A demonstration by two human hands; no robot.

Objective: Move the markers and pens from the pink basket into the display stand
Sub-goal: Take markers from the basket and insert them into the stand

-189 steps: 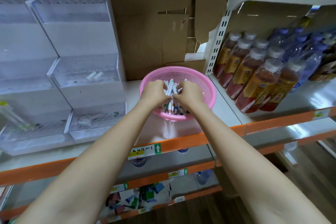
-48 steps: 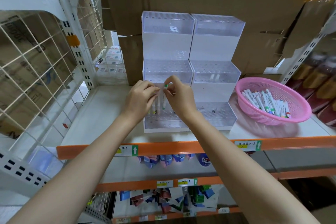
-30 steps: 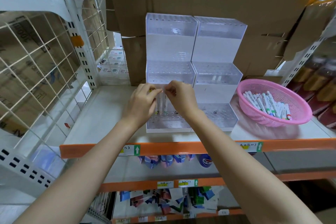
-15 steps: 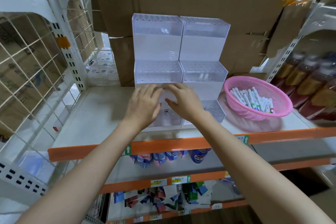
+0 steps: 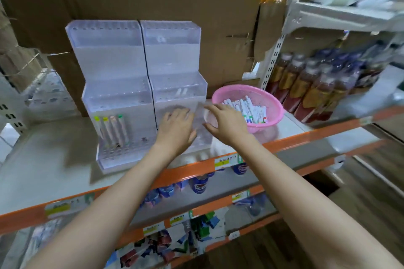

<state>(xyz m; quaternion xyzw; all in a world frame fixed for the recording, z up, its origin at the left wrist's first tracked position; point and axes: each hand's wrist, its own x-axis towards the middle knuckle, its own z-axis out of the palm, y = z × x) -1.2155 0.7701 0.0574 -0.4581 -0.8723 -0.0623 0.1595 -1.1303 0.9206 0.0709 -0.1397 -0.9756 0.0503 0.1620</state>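
Both hands are empty. The left hand (image 5: 175,129) has its fingers (image 5: 175,113) loosely spread over the lower right step of the clear display stand (image 5: 122,61). The right hand (image 5: 228,123) has its fingers (image 5: 213,108) relaxed at the left rim of the pink basket (image 5: 265,97). The loose markers (image 5: 247,108) lie heaped in the basket, just right of those fingers. Four standing markers (image 5: 113,131) fill part of the stand's bottom row, left of the left fingers.

The basket looks light and sits near the front edge of the shelf (image 5: 54,148). A hand catching its rim could tip it or slide it, spilling markers over the edge or nudging it against the bottles (image 5: 306,91) beyond. Too large a handful would likely slip from the fingers. A marker brought to the stand at a tilt may miss its hole and knock the standing ones askew.
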